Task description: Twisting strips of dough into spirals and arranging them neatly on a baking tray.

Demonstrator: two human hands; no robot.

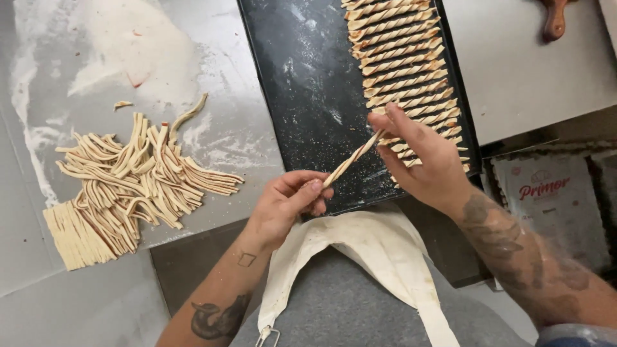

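Steel worktable (218, 38), dusted with flour, is carrying everything in view. A black baking tray (308, 96) is lying across its upper middle; the tray's left part is bare, and a column of finished dough twists (402, 64) is running down its right side, rows parallel and touching.

A heap of cut dough strips (128, 180) is sitting on the table left of the tray, well apart from both hands, with a stack of uncut-looking flat strips at its lower left edge. A pale apron (379, 244) is hanging below the tray edge.

One dough strip (352, 159) is being held in the air over the tray's lower edge, slanting up to the right, already spiralled along its length. Left hand (289, 202) is pinching its lower end between thumb and fingertips, other fingers curled in. Right hand (421, 157) is gripping the upper end with thumb and forefinger, remaining fingers loosely spread above the last rows.

Judgement: the twisting step is under way and nearly complete for this piece. Next move is likely calling for setting it down parallel under the lowest row, keeping both ends pinned so the twist is not unwinding.
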